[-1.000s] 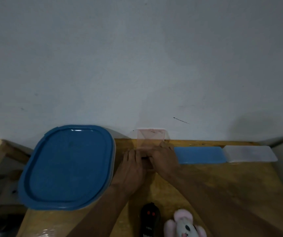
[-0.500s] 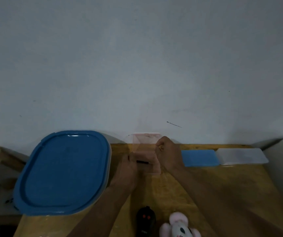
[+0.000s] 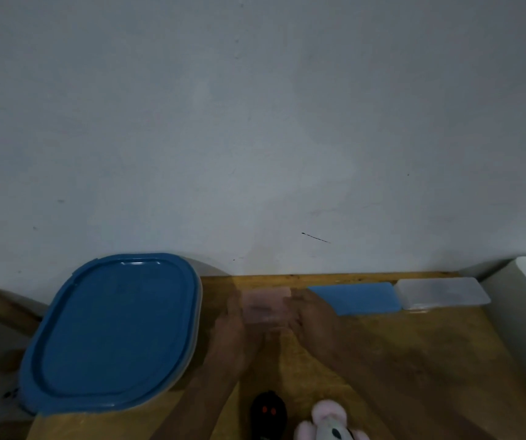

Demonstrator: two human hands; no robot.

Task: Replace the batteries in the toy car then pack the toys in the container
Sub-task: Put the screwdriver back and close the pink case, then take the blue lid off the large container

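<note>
Fingers (image 3: 234, 304) of left hand (image 3: 228, 328) and right hand (image 3: 312, 315) against opposite sides of a translucent pink box (image 3: 266, 304), near the far edge of the table (image 3: 414, 360); blurred, so gripping or merely touching cannot be told. Rightward along that edge, flat blue lid (image 3: 355, 296) touching clear box (image 3: 439, 292). At left edge, blue-lidded container (image 3: 112, 331). At near edge, black toy (image 3: 268, 414) beside pink plush (image 3: 331, 427).

Dim, bluish light; hands (image 3: 274, 319) motion-blurred; wide-angle edge distortion.
</note>
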